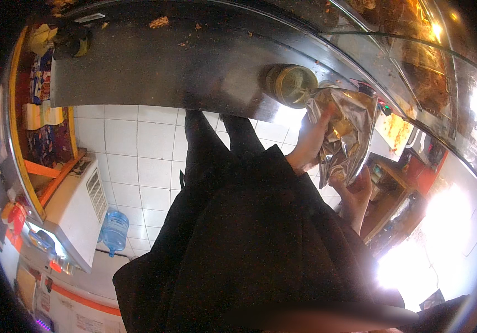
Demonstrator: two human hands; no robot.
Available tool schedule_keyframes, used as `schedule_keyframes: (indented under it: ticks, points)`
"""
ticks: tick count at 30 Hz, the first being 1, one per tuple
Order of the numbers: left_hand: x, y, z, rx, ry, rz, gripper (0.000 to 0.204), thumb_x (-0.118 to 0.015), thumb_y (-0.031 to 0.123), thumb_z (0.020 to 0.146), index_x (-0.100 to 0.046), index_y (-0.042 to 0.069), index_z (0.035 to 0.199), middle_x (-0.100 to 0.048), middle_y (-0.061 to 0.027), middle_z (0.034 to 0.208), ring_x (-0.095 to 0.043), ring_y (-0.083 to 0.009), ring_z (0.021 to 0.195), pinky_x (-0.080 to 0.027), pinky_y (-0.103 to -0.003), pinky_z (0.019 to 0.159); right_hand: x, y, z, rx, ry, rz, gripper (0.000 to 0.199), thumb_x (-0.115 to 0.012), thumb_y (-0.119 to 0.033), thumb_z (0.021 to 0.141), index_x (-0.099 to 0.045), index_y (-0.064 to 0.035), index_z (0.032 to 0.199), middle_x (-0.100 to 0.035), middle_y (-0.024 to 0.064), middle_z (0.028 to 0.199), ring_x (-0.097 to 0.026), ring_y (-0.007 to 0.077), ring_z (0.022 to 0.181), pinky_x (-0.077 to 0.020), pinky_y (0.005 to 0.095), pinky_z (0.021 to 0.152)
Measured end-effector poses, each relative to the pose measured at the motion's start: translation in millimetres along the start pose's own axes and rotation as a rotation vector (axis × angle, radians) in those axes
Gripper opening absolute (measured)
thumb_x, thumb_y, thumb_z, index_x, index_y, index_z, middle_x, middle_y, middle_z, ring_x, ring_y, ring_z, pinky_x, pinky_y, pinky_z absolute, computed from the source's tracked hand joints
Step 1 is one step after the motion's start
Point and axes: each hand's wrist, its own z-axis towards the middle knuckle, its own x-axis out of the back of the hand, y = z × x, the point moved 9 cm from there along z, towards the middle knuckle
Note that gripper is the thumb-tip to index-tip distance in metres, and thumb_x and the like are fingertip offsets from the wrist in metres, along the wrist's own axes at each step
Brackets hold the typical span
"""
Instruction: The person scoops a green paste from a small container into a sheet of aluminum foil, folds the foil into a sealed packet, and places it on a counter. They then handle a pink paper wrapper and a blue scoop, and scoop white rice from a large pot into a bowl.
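Observation:
A crumpled silver foil bag (351, 119) is held up at the right side, by the edge of the metal counter. My left hand (311, 140) is closed around the bag's left side, with the thumb pressed against the foil. Lower down, my right hand (354, 188) grips the bottom end of the bag. Next to the bag's upper left corner stands a round, clear-walled container (292, 85) on the counter, its inside yellowish. Whether the bag touches the container's rim, I cannot tell. The bag's contents are hidden.
Brown crumbs (159, 22) lie scattered on the dark metal counter (155, 72). A glass display case (410, 61) rises at the far right. Orange-edged shelving (44, 166) and a white appliance (77, 208) stand left. A blue water jug (115, 228) is on the tiled floor.

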Motion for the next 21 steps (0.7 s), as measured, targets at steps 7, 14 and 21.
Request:
schedule_keyframes:
  ticks: [7, 14, 21]
  points:
    - [5.9, -5.4, 4.2, 0.029, 0.019, -0.062, 0.041, -0.044, 0.036, 0.086, -0.04, 0.003, 0.109, -0.053, -0.0094, 0.096, -0.059, -0.0194, 0.08, -0.052, -0.032, 0.066, 14.1, -20.2, -0.9, -0.081, 0.127, -0.071, 0.032, -0.066, -0.015, 0.072, -0.046, -0.0005, 0.092, -0.059, 0.0084, 0.075, -0.055, 0.0104, 0.056, -0.0445, 0.0191, 0.046]
    - [-3.3, -1.9, 2.8, 0.01, -0.052, -0.107, 0.045, -0.04, 0.041, 0.086, -0.04, 0.004, 0.11, -0.054, -0.0105, 0.097, -0.058, -0.0199, 0.084, -0.051, -0.033, 0.069, 16.6, -6.1, -4.1, 0.0, 0.23, 0.13, 0.036, -0.065, -0.001, 0.07, -0.045, 0.0015, 0.1, -0.058, 0.0109, 0.085, -0.059, 0.0172, 0.07, -0.0513, 0.0261, 0.054]
    - [-10.4, -1.6, 1.4, -0.03, -0.101, -0.114, 0.058, -0.026, 0.053, 0.085, -0.042, 0.002, 0.109, -0.055, -0.012, 0.098, -0.058, -0.0204, 0.086, -0.05, -0.034, 0.071, 1.3, 11.3, -7.5, -0.069, 0.105, 0.022, 0.03, -0.062, -0.001, 0.073, -0.049, 0.0035, 0.1, -0.058, 0.0099, 0.08, -0.057, 0.0152, 0.062, -0.0484, 0.0244, 0.049]
